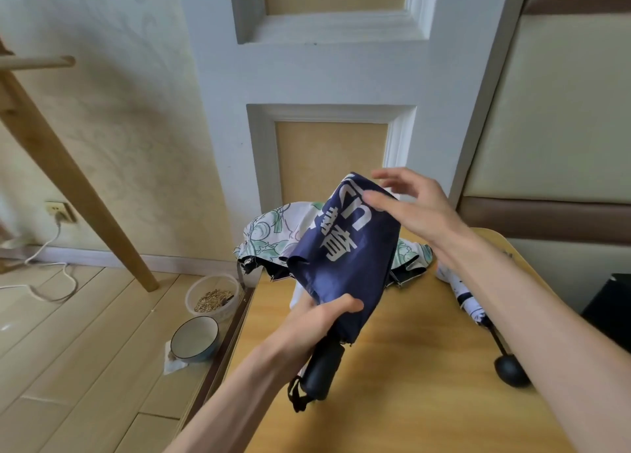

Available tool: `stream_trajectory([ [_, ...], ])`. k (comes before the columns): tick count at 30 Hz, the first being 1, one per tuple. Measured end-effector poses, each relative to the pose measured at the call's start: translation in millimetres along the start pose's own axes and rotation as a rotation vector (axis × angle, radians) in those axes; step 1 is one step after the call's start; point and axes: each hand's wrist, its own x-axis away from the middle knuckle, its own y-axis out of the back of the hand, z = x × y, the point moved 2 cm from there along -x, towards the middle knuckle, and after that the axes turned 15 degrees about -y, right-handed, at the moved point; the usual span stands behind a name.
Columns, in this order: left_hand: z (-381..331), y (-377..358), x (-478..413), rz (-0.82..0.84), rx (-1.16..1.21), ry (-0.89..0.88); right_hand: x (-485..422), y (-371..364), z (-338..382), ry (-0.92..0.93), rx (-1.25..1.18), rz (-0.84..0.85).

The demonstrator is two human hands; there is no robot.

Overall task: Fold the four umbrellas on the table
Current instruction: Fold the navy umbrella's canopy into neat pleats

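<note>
Navy umbrella (345,258) in left hand (314,319)

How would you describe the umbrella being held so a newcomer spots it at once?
Start at the wooden table. Above its middle, the left hand grips the navy umbrella near its black handle, the right hand open at its top. Unlike the floral umbrella behind and the white umbrella to the right, it is dark blue with large white lettering.
</note>
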Motion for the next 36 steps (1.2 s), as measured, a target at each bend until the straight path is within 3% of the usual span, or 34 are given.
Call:
stream_trajectory([
  [4,-4.8,-3.5,3.7,0.082,-0.085,-0.021,2.8,-6.0,-6.9,-0.041,-0.03,0.0],
  [11,1.6,-3.2,0.2,0.095,-0.099,-0.043,-8.9,-11.1,14.0,0.142,0.239,0.005],
  [18,4.8,0.9,-1.9,0.036,-0.044,-0.034,-13.8,-17.4,32.9,0.255,0.09,0.088],
  [22,9.4,3.6,-4.7,-0.029,0.04,-0.005,-11.3,-13.9,34.9,0.173,0.089,0.132],
  [26,3.9,8.5,-3.8,-0.043,0.2,0.003,-12.2,13.1,16.8,-0.03,0.121,0.152],
  [31,8.2,8.8,-9.6,-0.113,0.31,0.024,5.3,22.5,-0.3,-0.188,0.147,0.377],
  [36,-0.5,3.8,-15.0,-0.162,0.318,0.021,5.9,14.1,0.4,-0.242,0.165,0.208],
])
